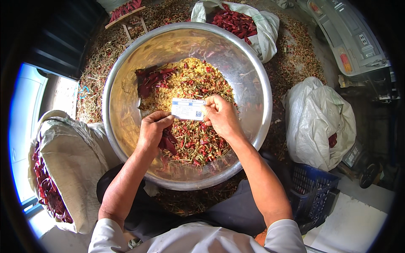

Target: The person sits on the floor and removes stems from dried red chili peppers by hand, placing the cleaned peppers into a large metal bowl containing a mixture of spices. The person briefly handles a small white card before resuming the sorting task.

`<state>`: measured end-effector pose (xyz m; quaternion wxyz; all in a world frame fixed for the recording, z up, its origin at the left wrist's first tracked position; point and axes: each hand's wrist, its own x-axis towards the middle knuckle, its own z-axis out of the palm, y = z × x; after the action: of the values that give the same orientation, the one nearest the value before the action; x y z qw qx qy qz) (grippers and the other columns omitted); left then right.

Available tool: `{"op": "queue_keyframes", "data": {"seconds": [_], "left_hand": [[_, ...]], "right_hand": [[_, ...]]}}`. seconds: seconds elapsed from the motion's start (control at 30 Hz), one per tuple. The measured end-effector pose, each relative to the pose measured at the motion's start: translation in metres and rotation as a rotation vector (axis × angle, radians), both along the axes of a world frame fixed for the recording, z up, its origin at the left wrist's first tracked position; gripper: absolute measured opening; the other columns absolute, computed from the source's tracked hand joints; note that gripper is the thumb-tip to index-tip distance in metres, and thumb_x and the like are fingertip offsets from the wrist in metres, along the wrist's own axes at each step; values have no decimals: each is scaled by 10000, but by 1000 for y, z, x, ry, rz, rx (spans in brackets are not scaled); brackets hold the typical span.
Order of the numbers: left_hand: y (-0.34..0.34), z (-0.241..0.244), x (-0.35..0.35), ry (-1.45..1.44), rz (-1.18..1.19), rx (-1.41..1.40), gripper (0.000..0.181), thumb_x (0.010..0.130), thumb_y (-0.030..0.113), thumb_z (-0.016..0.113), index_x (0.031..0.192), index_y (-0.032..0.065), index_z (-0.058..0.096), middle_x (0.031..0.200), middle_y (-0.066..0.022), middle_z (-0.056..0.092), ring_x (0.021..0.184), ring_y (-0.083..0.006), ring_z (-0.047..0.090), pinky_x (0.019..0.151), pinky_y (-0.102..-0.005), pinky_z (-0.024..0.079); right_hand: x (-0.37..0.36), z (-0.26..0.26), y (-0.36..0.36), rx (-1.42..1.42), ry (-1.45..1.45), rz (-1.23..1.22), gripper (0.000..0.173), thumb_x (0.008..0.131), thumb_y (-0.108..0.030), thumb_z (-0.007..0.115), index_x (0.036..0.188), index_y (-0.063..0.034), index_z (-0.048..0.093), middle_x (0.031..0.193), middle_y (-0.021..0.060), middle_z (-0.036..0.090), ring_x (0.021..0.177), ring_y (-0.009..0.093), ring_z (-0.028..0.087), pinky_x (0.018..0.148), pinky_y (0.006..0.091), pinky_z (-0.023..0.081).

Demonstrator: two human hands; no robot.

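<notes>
Between both hands I hold a small white card point(187, 109) with blue fields, print and a printed code. My left hand point(155, 125) pinches its left edge, thumb on top. On the opposite edge, my right hand point(220, 114) grips it between thumb and fingers. Below the card is a large round metal basin point(253, 104). Inside lie yellow seeds point(186, 71), chopped stems with red pepper bits point(196, 148), and dried red chili peppers point(150, 80) at the far left. Some dark red chili pods point(168, 142) show beside my left hand; whether it touches them, I cannot tell.
White woven sacks of dried chilies stand behind the basin point(265, 30), at left point(72, 167) and at right point(316, 123). A blue plastic crate point(313, 189) sits lower right. A small wooden stool point(126, 19) stands far left. Stems and debris cover the floor point(297, 47). A vehicle's rear point(351, 38) is upper right.
</notes>
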<state>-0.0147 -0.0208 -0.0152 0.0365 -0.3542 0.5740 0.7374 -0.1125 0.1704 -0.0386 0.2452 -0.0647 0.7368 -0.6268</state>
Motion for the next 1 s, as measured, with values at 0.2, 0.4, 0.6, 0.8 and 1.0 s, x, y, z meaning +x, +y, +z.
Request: {"op": "queue_keyframes", "data": {"seconds": [0.2, 0.4, 0.6, 0.8, 1.0], "left_hand": [[5, 10, -2, 9, 33, -23, 206, 901, 139, 683, 1052, 0, 660, 787, -9, 609, 656, -79, 558, 602, -240, 478], [6, 9, -2, 51, -48, 216, 151, 923, 188, 675, 929, 40, 644, 682, 1, 574, 539, -84, 546, 483, -228, 460], [0, -1, 0, 3, -106, 191, 128, 897, 114, 686, 913, -12, 667, 767, -47, 661, 640, -104, 608, 582, -249, 505], [-1, -5, 0, -38, -129, 243, 112, 890, 100, 689, 885, -9, 666, 774, -47, 663, 652, -114, 618, 598, -261, 514], [-1, -6, 1, -50, -125, 280, 78, 877, 68, 685, 880, -6, 662, 770, -50, 660, 642, -109, 614, 592, -256, 509]], "right_hand": [[7, 9, -5, 328, 899, -11, 108, 883, -100, 677, 945, -30, 622, 718, 74, 625, 589, 116, 620, 463, 265, 513], [27, 19, -7, 492, 1474, 246, 63, 826, -95, 681, 865, -60, 645, 702, 27, 534, 591, 125, 594, 479, 280, 487], [35, 21, -7, 408, 1621, 362, 46, 785, -76, 687, 821, -65, 661, 779, 24, 579, 633, 124, 577, 494, 254, 453], [41, 14, -8, 417, 1667, 379, 69, 802, -146, 642, 820, -81, 657, 797, 34, 610, 684, 126, 588, 529, 260, 459], [46, 14, -10, 401, 1614, 391, 70, 795, -132, 649, 845, -83, 657, 793, 37, 613, 666, 123, 597, 516, 263, 464]]}}
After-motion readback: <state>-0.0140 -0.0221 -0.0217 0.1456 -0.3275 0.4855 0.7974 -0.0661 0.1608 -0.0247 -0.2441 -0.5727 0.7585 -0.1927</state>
